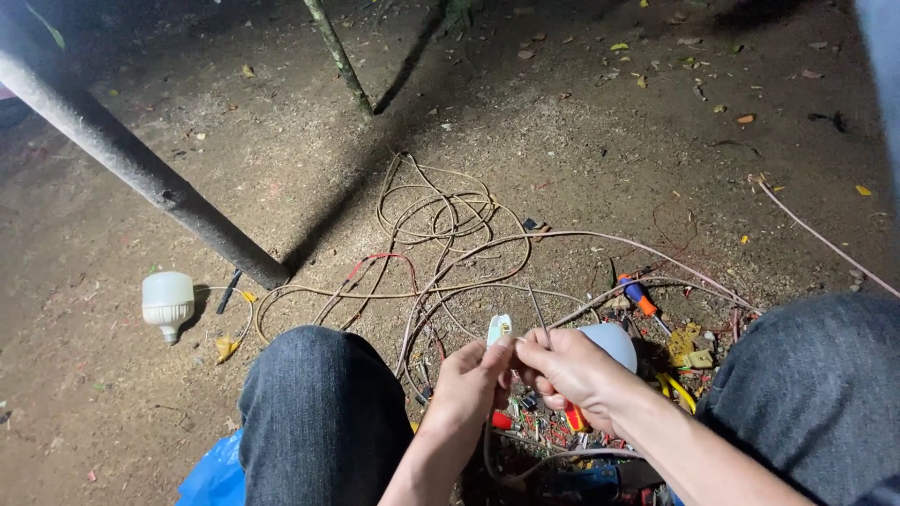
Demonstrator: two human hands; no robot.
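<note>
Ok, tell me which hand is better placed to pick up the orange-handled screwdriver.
Right, probably. The screwdriver lies on the ground beyond the right hand, on that side. The left hand pinches a small white part and would have to cross over.
</note>
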